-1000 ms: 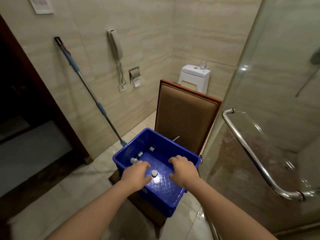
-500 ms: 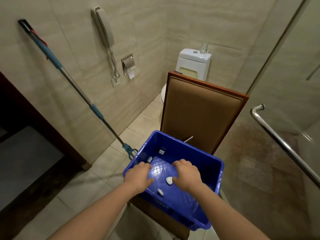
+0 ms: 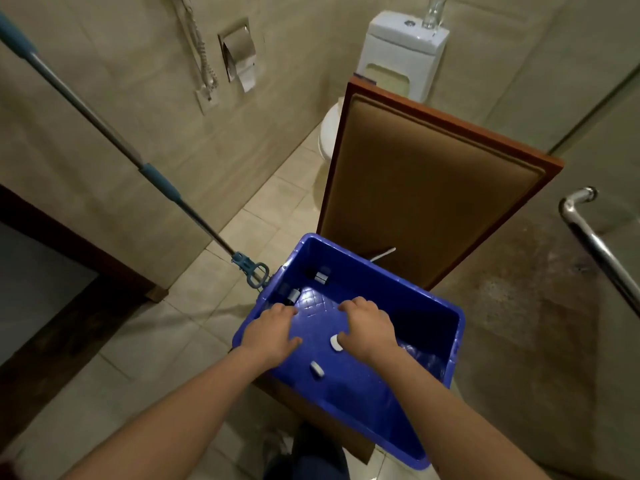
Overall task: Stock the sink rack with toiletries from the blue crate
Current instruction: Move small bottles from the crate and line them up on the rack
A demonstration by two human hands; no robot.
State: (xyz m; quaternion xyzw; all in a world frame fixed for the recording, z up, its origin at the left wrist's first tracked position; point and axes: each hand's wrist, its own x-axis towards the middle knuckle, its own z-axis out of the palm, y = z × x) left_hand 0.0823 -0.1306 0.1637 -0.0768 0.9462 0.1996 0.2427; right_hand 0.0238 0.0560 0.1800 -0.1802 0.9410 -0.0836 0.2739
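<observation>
The blue crate [image 3: 433, 308] sits on a chair seat. Both of my hands are inside it, palms down. My left hand [image 3: 273, 334] lies with its fingers loosely bent, the tips next to a small dark bottle [image 3: 292, 296]. The fingers of my right hand [image 3: 369, 329] are curled down; a white-capped bottle [image 3: 336, 342] pokes out at its thumb, body hidden under the palm. A second white-capped item [image 3: 317, 369] lies loose on the crate floor between my forearms. Another small dark bottle [image 3: 322, 276] lies in the far corner. No sink rack is in view.
The chair's padded brown backrest [image 3: 429, 192] rises just behind the crate. A mop [image 3: 156, 176] leans on the left wall, its head by the crate's left corner. A toilet [image 3: 401, 53] stands behind the chair. A glass shower door with a chrome handle [image 3: 602, 254] is on the right.
The view has tipped down and closer to the crate. Both hands stayed inside it. A second white cap came into sight below my left hand, and the first cap now sits at my right thumb.
</observation>
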